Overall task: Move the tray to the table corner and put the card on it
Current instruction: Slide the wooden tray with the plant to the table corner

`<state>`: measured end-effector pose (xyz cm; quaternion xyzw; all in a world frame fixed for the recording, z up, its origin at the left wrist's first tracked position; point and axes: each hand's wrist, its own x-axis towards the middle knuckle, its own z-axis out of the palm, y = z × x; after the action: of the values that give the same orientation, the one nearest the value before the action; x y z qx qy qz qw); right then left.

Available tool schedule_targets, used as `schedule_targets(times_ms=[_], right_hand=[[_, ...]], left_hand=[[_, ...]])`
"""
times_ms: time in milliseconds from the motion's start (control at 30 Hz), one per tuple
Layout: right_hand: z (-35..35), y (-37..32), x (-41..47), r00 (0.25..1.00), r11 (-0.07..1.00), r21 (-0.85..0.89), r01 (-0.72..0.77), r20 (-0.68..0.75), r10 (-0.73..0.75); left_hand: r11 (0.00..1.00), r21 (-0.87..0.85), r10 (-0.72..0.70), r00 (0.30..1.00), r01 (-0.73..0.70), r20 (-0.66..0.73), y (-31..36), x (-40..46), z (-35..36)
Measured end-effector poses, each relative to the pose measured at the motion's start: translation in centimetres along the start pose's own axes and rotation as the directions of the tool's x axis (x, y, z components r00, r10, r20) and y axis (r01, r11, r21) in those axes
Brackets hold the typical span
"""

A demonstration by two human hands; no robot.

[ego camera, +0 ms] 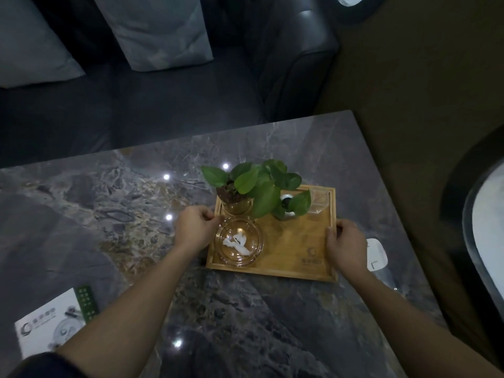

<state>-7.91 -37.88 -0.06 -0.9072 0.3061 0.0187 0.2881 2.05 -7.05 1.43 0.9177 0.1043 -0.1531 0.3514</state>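
Nearest the camera, two bare forearms are reaching out over the grey marbled tabletop (245,309). At the near left edge a white printed card (46,323) is lying flat, with a green strip (87,304) resting against its far corner; both are sitting well apart from the tray.

Farther out, the left hand (195,227) is curling its fingers around the left rim of the wooden tray (294,255), and the right hand (346,246) is gripping the right rim, thumb lying along the edge. Just beside the right hand, a small white device (377,253) is lying on the tabletop.

The tray is sitting on the right part of the tabletop, toward the far right corner (whether it is lifted clear of the surface cannot be told). Inside it, a clear glass ashtray (238,242) is occupying the near left area. Behind that, a leafy green plant (259,184) is standing in a glass pot (237,204) at the far left corner, its leaves spreading over a small black-and-white object (287,199). A clear glass piece (319,203) is sitting in the far right corner.

Beyond the tabletop, a dark sofa (163,105) is carrying pale cushions (155,31).
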Motion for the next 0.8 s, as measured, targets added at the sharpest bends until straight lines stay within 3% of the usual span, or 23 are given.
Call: schedule_targets(times_ms=[800], right_hand=[[-3.2, 3.6, -1.3, 0.994, 0.997, -0.015, -0.072, -0.089, 0.071]], left_hand=[[0.994, -0.035, 0.108, 0.99, -0.105, 0.096, 3.9, -0.5, 2.8]])
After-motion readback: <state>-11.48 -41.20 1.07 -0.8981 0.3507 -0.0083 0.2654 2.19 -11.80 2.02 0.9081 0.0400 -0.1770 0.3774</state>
